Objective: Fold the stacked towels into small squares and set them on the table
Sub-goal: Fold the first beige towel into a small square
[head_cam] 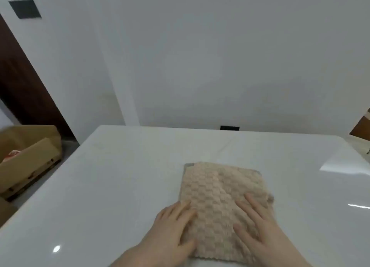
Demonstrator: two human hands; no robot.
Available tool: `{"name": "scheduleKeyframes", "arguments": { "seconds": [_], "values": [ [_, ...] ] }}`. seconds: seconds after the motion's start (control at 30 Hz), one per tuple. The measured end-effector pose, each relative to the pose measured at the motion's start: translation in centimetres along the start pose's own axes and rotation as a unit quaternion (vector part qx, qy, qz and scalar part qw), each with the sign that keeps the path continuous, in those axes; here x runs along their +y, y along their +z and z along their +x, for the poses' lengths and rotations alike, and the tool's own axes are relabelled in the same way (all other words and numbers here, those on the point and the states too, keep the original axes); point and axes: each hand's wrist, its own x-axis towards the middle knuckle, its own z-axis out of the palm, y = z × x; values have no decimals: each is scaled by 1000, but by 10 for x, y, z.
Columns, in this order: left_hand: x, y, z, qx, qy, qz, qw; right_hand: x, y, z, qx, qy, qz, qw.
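The white tabletop [120,186] fills your view, glossy and bare except for the work in front of you. Off its left edge sits a cardboard box [30,146], well apart from your hands and playing no part now. On the near centre of the tabletop lies the beige towel [216,194], waffle-textured and lying as a flat rectangle, with a grey edge of another layer or cloth peeking out at its far corners; whether that is a second towel you cannot tell. Your left hand [174,228] rests flat on the towel's near-left edge, and your right hand [258,226] lies flat on its near-right part. Neither has a grip on anything: fingers are spread and extended, palms pressing down. You appear to be smoothing the cloth between folds. It is still longer than it is wide, so the next move likely calls for pinching one short edge and carrying it over to meet the other, corners aligned.
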Motion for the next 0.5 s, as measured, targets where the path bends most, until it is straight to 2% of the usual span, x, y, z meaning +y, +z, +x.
{"name": "scheduleKeyframes", "arguments": {
  "seconds": [0.03, 0.1, 0.2, 0.27, 0.37, 0.5],
  "values": [
    [-6, 17, 1, -12, 7, -1, 1000, 11, 14, -1, -28, 0, -6, 1000],
    [-21, 52, 6, -12, 26, 26, 999, 34, 48, -2, -22, -26, -95, 995],
    [-30, 88, 5, 75, 49, 56, 994, 48, 78, -4, 64, -55, -147, 985],
    [-33, 96, 1, 120, 48, 49, 990, 48, 81, -4, 93, -53, -147, 983],
    [-32, 97, -3, 138, 35, 44, 989, 50, 85, -8, 128, -74, -169, 974],
    [-27, 100, -8, 153, 5, 39, 987, 51, 85, -13, 132, -76, -175, 973]
  ]
}}
